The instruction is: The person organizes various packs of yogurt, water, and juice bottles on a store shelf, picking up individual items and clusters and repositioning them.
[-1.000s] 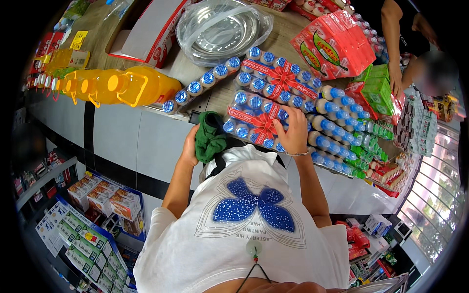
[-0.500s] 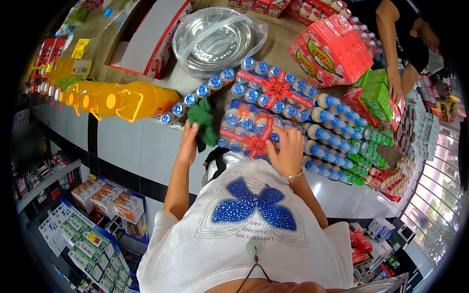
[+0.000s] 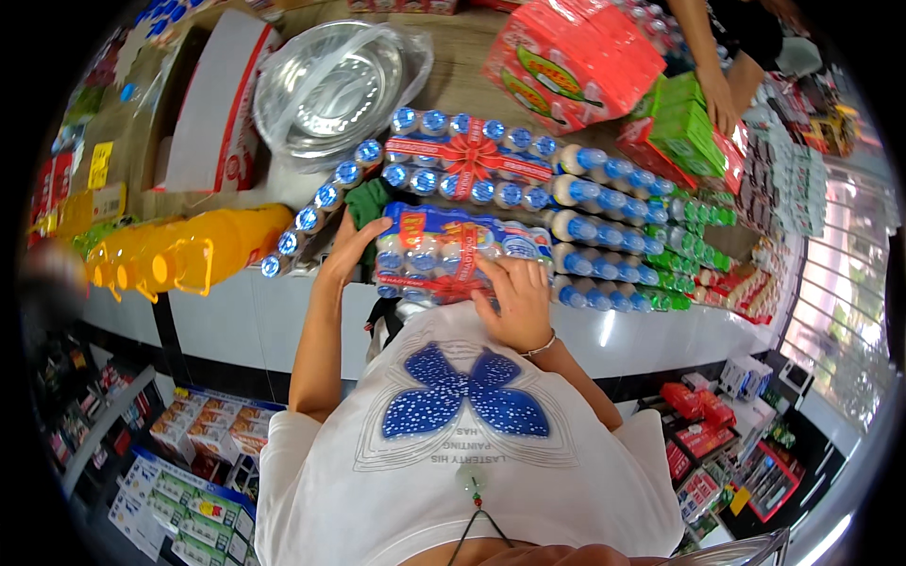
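Observation:
A shrink-wrapped pack of small blue-capped bottles [image 3: 411,247] with a red ribbon band lies at the counter's near edge, against my white shirt. It is tipped so its printed side faces up. My right hand [image 3: 517,300] grips its near right part, fingers spread over the wrap. At its left end, my left hand [image 3: 349,250] has a digit laid on the pack's corner and a bunched green cloth [image 3: 368,200] against its fingers; part of the cloth is hidden. A similar ribboned pack [image 3: 469,156] sits just beyond, with a slanting row of blue-capped bottles [image 3: 327,196] to the left.
Orange drink jugs [image 3: 217,247] stand left, near an open carton [image 3: 212,113] and plastic-wrapped metal basins [image 3: 340,90]. Rows of bottles [image 3: 604,198] extend right. Behind are red cartons [image 3: 576,61] and a green carton [image 3: 687,123] under another person's hand [image 3: 719,102].
The near bottle pack has tipped, bringing its printed side into view. My left hand has moved from the cloth's near side to the pack's left end. The head view has shifted.

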Motion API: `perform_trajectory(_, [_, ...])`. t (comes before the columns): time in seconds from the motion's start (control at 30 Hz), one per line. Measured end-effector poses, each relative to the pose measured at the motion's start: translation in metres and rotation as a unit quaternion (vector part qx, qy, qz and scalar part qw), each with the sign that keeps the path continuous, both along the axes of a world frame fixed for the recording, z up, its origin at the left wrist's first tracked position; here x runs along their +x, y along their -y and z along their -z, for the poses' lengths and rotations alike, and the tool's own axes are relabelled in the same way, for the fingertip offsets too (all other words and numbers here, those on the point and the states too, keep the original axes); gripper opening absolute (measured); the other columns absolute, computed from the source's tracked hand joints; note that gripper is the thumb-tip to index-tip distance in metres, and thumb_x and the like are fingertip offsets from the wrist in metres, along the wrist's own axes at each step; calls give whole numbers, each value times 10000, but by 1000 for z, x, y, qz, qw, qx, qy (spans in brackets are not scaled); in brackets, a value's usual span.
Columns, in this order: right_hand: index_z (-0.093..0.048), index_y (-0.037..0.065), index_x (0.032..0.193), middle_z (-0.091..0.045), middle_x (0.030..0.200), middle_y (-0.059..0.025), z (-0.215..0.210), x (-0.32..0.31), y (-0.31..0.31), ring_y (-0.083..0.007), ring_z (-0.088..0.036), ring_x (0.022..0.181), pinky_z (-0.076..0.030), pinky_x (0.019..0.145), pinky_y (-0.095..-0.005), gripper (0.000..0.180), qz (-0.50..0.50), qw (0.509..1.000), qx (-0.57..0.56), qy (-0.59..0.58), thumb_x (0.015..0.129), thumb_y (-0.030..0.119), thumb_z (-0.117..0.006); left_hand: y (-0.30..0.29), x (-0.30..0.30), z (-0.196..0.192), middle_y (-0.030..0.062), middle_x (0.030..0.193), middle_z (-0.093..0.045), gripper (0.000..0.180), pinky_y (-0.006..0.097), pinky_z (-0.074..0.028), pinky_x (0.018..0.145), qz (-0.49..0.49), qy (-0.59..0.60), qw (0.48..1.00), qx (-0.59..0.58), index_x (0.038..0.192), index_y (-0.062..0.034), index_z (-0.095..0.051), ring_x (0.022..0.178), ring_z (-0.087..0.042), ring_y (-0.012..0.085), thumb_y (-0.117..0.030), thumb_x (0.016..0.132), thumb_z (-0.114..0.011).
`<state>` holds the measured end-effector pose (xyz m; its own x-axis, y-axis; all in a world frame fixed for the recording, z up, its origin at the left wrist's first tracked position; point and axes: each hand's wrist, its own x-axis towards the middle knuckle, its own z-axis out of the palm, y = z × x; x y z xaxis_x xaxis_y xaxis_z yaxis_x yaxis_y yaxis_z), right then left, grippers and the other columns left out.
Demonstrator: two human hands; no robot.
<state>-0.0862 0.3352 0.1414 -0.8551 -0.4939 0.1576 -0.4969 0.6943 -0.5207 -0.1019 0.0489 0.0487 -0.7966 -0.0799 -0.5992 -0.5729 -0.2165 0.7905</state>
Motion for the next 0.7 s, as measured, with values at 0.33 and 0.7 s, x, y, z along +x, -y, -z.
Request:
perform_trajectory(0.33, [-603,3,1201,-608,1210,-224,50,-52,-47,-403,-510,1220,-409,1029,-448,364,93,987,-80,100,906,207,-664,-6,35,-16,83,1393,-478,851,347,-373,1076,-15,-73,997,23,1488,-61,-303,1264,-468,198,-169,775,-755])
perform_trajectory(0.7, [-481,41,1405,-548,1055,-182,31,-53,-62,-371,-508,1012,-347,960,-497,1070,-154,983,77,70,578,644,-794,45,68,52,182,1525,-319,1338,371,-242,1174,269,-64,960,-41,1534,37,-102,1411,-309,281,-415,583,-928])
